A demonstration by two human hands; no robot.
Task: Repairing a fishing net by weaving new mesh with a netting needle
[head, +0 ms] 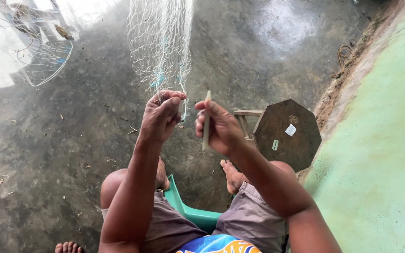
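Two hands meet at the middle of the frame, both raised in front of a seated person's knees. The left hand (161,115) is closed in a pinch on the lower end of a fine white fishing net (160,42), which hangs down from the top centre of the frame and carries a few pale blue strands near the fingers. The right hand (219,129), just beside it and not touching it, is closed around a slim pale netting needle (206,121) held nearly upright, its tip pointing to the top of the frame and level with the net's lower edge.

Below the hands, the person sits on a green plastic seat (191,213), in grey-brown shorts (254,220), with bare feet planted on the dark concrete floor (62,154). More net (38,51) lies spread in the upper left of the frame, in bright light, with small floats on it.

Right of the right hand stands a dark wooden stool (288,133) with an eight-sided top and two small stickers on it. Along the right edge of the frame runs a pale green painted surface (380,154), and a bit of brown cord (344,58) lies near its upper end. Another person's toes (68,247) show at the bottom left edge.
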